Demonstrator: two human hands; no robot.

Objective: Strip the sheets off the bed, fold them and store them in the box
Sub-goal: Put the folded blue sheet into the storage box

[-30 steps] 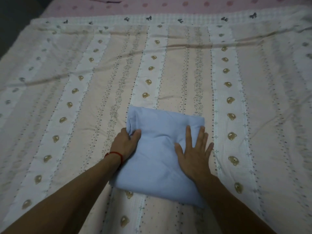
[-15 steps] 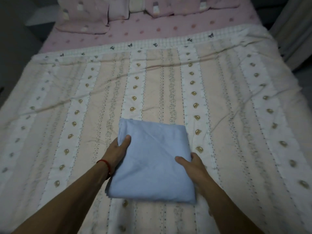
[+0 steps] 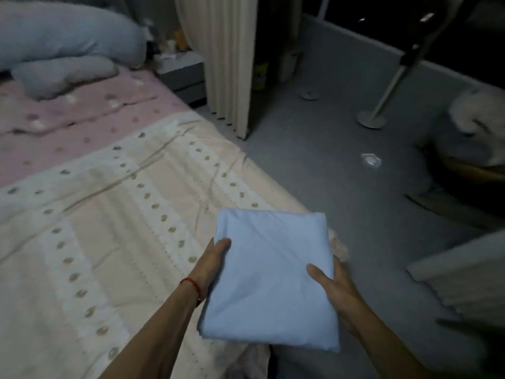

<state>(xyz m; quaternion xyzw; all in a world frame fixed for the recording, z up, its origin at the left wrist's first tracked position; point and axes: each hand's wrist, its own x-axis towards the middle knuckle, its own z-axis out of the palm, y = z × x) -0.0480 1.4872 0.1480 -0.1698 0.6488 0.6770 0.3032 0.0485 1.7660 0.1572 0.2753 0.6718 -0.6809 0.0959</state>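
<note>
- Both hands held the folded blue sheet [image 3: 269, 280] by its sides: the left hand [image 3: 211, 265] gripped the left edge with the thumb on top, and the right hand [image 3: 332, 288] gripped the right edge the same way, its fingers hidden under the cloth.
- A moment before, the bundle had lain flat on the striped bedcover [image 3: 109, 228] with the hands at its sides; now it was lifted clear and carried out over the right edge of the bed, partly above the grey floor [image 3: 341, 160].
- The view had swung from the bed towards the room, so folding looked finished and the carry to the box seemed under way; no box could be identified with certainty.
- On the bed, the pink dotted sheet [image 3: 82, 124] still covered the head end, with blue pillows [image 3: 62, 42] on it, so more stripping likely remained.
- Beyond the bed stood a cream curtain [image 3: 218, 56], a metal stand [image 3: 382, 105] on the floor, and blurred shapes at the right.
</note>
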